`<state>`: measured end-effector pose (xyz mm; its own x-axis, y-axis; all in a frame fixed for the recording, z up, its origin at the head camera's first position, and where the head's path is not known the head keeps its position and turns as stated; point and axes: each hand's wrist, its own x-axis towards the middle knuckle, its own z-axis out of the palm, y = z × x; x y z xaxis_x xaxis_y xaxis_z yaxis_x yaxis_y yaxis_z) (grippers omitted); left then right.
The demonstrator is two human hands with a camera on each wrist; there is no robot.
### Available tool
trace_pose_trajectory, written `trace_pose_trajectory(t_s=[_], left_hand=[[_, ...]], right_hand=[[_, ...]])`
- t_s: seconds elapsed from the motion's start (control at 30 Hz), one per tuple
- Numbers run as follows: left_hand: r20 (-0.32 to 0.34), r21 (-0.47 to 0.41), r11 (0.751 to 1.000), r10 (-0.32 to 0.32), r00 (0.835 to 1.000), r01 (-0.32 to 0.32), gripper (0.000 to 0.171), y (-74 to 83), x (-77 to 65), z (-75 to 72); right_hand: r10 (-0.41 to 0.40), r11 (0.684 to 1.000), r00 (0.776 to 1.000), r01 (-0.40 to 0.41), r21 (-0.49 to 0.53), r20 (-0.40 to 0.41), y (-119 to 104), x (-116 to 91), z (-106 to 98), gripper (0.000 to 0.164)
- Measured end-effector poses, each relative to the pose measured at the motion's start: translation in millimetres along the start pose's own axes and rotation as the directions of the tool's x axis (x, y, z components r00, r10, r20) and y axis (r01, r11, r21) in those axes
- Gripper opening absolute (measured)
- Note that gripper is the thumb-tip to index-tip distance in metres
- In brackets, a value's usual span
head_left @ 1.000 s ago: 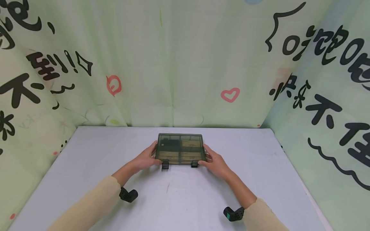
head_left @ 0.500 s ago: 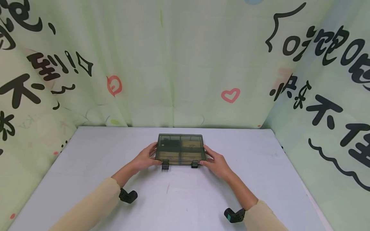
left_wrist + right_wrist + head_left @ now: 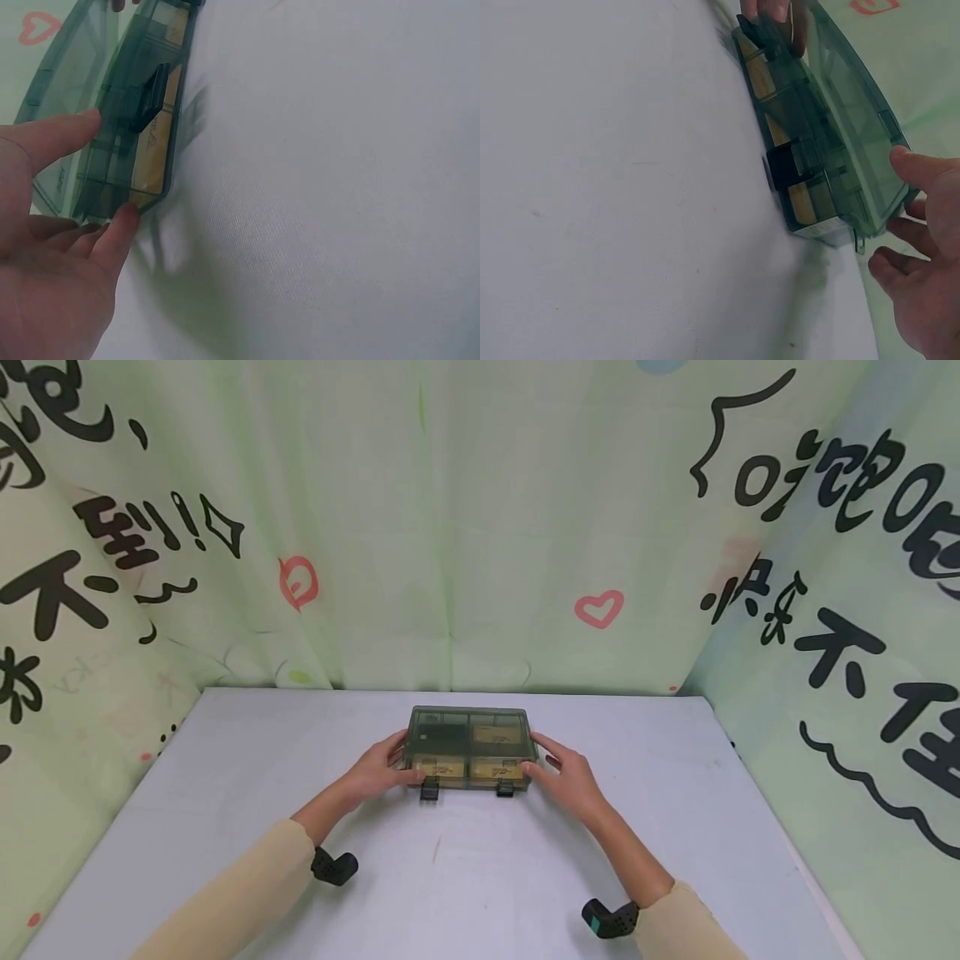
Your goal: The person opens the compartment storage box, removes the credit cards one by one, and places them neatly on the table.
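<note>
A translucent dark green compartment box (image 3: 442, 737) rests near the far side of the table. Its lid (image 3: 862, 112) stands slightly ajar at the front in both wrist views. Two black latches (image 3: 429, 789) on the front hang unfastened. Tan cards or packets (image 3: 497, 768) with dark script show inside the compartments. At the left end, my left hand (image 3: 375, 772) holds the box, thumb at the lid's front edge and a fingertip against the base. My right hand (image 3: 568, 782) grips the right end, thumb on the lid's edge, other fingers partly hidden beside it.
The box sits on a white-covered table (image 3: 465, 877). A pale green curtain (image 3: 450, 527) with black lettering and red hearts hangs behind and at both sides. A black camera is worn on each wrist.
The lid's front edge has risen, and the cards in the front row show more plainly. The right thumb has moved up with the lid; the box stays in place.
</note>
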<state>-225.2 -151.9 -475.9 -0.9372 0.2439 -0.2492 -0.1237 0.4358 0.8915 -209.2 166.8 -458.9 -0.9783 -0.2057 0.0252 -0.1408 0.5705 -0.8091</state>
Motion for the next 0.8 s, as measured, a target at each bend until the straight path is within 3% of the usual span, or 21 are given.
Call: trace_pose_trajectory(t_s=[0.17, 0.5, 0.8], left_hand=[[-0.018, 0.021, 1.0, -0.01, 1.0, 0.01, 0.087, 1.3, 0.9, 0.4], [-0.014, 0.096, 0.995, -0.013, 1.0, 0.015, 0.088, 3.2, 1.0, -1.5], [-0.016, 0.118, 0.993, -0.009, 1.0, 0.011, 0.088, 5.3, 1.1, -1.6]], right_hand=[[-0.022, 0.999, 0.998, 0.023, 0.031, -0.052, -4.8, 3.0, -2.0, 0.055], [0.042, 0.996, 0.988, -0.03, 0.081, -0.149, -20.7, 9.0, -2.2, 0.048], [0.046, 0.994, 0.986, -0.029, 0.106, -0.159, -27.5, 18.7, -7.7, 0.046]])
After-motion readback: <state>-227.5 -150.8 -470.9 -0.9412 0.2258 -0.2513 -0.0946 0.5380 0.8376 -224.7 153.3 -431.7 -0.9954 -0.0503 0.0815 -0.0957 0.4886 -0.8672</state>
